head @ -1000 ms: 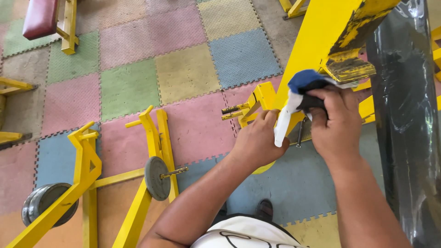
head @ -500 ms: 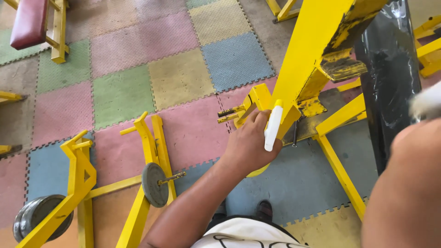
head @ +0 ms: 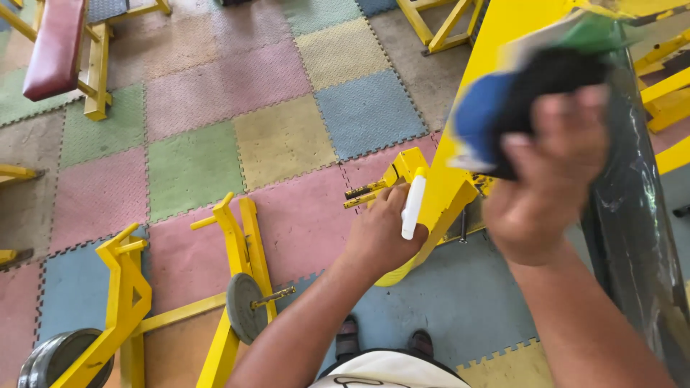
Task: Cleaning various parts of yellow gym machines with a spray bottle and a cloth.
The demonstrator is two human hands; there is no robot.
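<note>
Clearly soft and light, the bunched cloth [head: 496,118] crumples inside the clenched right hand [head: 550,179]; the left hand [head: 381,233] grips 1 stiff white bottle [head: 412,208] around its middle

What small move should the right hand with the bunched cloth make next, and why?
Probably press the bunched blue, black and white cloth onto the slanted yellow metal beam: the right hand holds it raised beside that beam, while the left hand holds a white bottle.

Right hand [head: 550,179] and its bunched cloth [head: 503,108] are blurring. Left hand [head: 379,233] is hiding most of the white bottle [head: 413,205].
</note>
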